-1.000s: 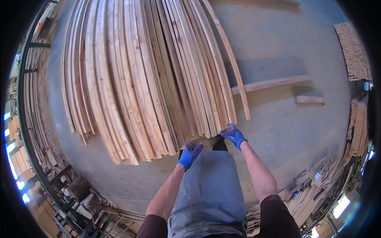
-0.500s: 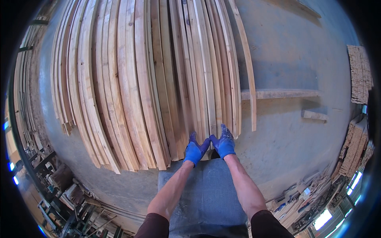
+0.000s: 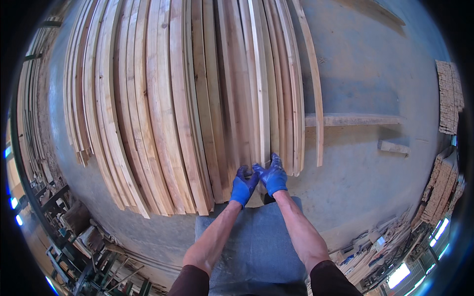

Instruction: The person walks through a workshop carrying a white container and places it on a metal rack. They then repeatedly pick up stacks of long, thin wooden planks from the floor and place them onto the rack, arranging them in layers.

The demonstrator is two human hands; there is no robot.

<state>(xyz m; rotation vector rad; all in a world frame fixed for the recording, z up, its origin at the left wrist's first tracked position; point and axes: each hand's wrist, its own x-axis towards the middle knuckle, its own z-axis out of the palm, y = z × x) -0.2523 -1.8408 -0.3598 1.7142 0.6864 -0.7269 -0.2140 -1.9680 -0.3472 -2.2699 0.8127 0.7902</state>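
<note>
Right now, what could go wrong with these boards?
The left hand and right hand could get pinched: both are at the near ends of closely packed boards. The grey apron might snag on those uneven ends nearby. The lone strip at right, apart from the rest, might get knocked.

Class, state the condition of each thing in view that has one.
Long boards: side by side, near ends uneven
Rightmost strip: set apart from those boards
Left hand: gloved, fingers bent
Right hand: gloved, at the board ends
Short block: lying on the floor
</note>
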